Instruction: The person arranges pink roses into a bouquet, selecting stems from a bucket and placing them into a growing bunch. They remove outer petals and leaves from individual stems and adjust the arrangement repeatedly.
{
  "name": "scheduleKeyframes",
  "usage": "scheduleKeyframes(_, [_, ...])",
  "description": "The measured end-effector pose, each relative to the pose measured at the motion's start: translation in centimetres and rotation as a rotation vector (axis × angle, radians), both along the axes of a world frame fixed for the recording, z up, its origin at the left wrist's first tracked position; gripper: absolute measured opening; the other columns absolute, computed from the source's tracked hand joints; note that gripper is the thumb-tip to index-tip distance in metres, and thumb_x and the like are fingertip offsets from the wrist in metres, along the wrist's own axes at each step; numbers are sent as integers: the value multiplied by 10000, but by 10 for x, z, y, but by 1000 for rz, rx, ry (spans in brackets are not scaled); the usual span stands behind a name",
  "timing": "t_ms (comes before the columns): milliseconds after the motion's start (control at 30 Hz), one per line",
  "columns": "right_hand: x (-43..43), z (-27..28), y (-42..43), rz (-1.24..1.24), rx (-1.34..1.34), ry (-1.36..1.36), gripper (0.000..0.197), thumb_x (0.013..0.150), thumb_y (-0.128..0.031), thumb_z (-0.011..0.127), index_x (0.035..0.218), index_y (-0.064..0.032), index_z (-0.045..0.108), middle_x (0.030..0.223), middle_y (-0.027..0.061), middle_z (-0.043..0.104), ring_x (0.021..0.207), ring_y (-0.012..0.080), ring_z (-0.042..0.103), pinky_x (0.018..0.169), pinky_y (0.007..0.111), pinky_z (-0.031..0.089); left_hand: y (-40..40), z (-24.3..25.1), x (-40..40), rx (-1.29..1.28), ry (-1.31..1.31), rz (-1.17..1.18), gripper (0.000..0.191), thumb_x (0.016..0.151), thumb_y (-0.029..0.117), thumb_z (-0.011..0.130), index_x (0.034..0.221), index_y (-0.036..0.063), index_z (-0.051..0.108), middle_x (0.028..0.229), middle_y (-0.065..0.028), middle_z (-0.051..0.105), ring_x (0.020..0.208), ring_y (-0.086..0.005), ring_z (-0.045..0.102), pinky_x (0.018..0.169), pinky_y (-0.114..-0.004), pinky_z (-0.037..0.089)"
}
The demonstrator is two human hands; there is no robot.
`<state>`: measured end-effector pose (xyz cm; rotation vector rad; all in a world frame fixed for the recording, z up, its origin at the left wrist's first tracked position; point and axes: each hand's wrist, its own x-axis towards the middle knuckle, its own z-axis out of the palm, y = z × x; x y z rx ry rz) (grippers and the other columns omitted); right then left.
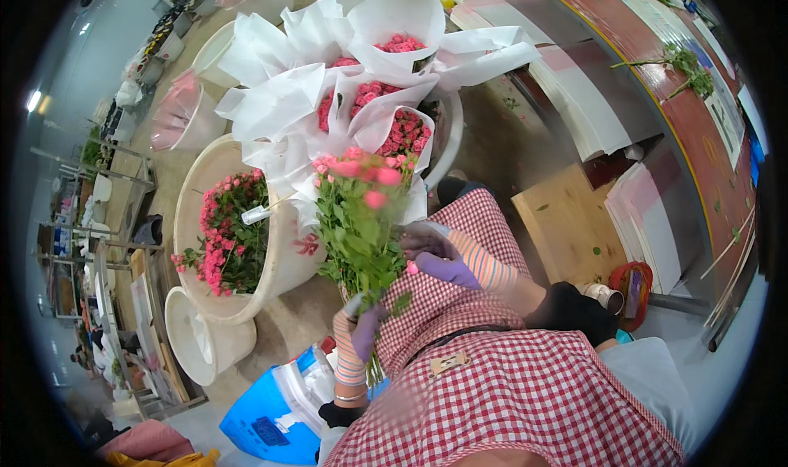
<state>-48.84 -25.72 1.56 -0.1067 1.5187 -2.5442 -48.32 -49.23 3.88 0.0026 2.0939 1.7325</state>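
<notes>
My left hand [364, 330], in a striped glove with purple on the fingers, is closed around the lower stems of a bunch of pink spray roses [360, 233]. The bunch stands roughly upright before me, its blurred blooms uppermost and its cut stem ends below my fist. My right hand [440, 259], gloved alike, is at the right side of the leaves, thumb apart from the fingers. A small pink bloom [412, 267] shows by that thumb; whether it is gripped is unclear. Behind the bunch, white-paper-wrapped pink roses [403, 131] crowd together.
A large cream tub [286, 276] of pink roses stands at left, a smaller white bucket [240, 344] beside it. A blue bag [265, 418] lies near my left arm. At right are a red-brown table [665, 76] with leafy cuttings [692, 73], paper stacks [646, 227] and a wooden board [569, 227].
</notes>
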Motion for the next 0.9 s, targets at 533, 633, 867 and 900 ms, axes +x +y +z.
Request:
scheduleKeyframes(533, [37, -15, -18, -175, 494, 194, 219, 760, -162, 666, 944, -46, 642, 776, 131, 648, 639, 227, 589, 620, 340, 470, -6, -70, 19, 89, -438, -350, 327, 886, 101, 488, 1197, 1, 511, 1010, -16, 587, 886, -89, 516, 804, -235, 433])
scheduleKeyframes(633, [39, -8, -15, -181, 368, 218, 229, 772, -126, 647, 984, -39, 637, 822, 135, 657, 690, 203, 606, 654, 328, 474, -4, -69, 17, 40, -404, -403, 316, 891, 106, 482, 1184, -4, 519, 1005, -15, 593, 889, -92, 520, 810, -237, 433])
scheduleKeyframes(867, [34, 0, -4, -176, 649, 263, 350, 787, -141, 644, 1119, -48, 580, 907, 152, 649, 788, 231, 629, 708, 356, 471, 1, -64, 17, 87, -424, -397, 249, 899, 148, 496, 1093, 19, 582, 938, -7, 607, 801, -78, 529, 703, -226, 437])
scheduleKeyframes(900, [32, 0, -3, -291, 919, 371, 412, 792, -135, 638, 1175, -22, 535, 930, 161, 642, 806, 224, 624, 722, 333, 474, -3, -57, 14, 8, -498, -382, 237, 899, 156, 501, 1072, 23, 595, 918, -6, 608, 778, -76, 529, 681, -224, 436])
